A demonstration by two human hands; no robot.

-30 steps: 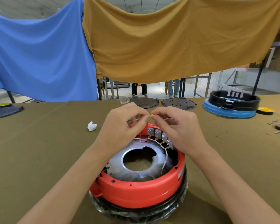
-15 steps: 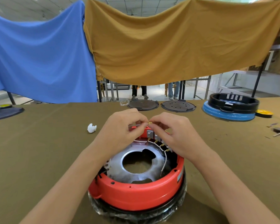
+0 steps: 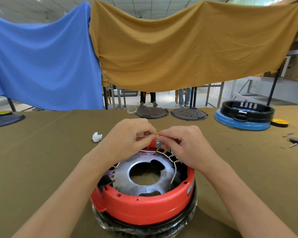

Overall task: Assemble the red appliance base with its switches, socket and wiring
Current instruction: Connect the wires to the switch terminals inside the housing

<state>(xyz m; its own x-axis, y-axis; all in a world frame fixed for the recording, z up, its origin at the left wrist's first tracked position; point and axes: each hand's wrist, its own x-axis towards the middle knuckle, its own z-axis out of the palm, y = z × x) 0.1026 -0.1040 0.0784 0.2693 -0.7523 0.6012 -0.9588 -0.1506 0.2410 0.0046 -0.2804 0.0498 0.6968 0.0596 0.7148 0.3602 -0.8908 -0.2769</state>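
Two hands meet over the far rim of the red appliance base (image 3: pixel 144 206), which sits at lower centre of the frame on the counter (image 3: pixel 41 152), on a black plastic-wrapped ring. Left hand (image 3: pixel 127 136) pinches a thin white wire; right hand (image 3: pixel 182 143) pinches the small brass terminal (image 3: pixel 157 135) at its end. Both hands are closed on that wire assembly, fingertips nearly touching.

Change noted: against the frame a second ago, our hands have come down. The terminal was held clear above the rim; it now sits just above the first grey switch (image 3: pixel 159 143) in the row along the right inner wall. We judge this as the approach to plugging the terminal onto a switch tab; seating is not yet confirmed, as the fingers hide the contact.

Other white leads (image 3: pixel 173 170) already run along the switch row over the metal plate (image 3: pixel 127 170). Remaining wiring looks partly done.
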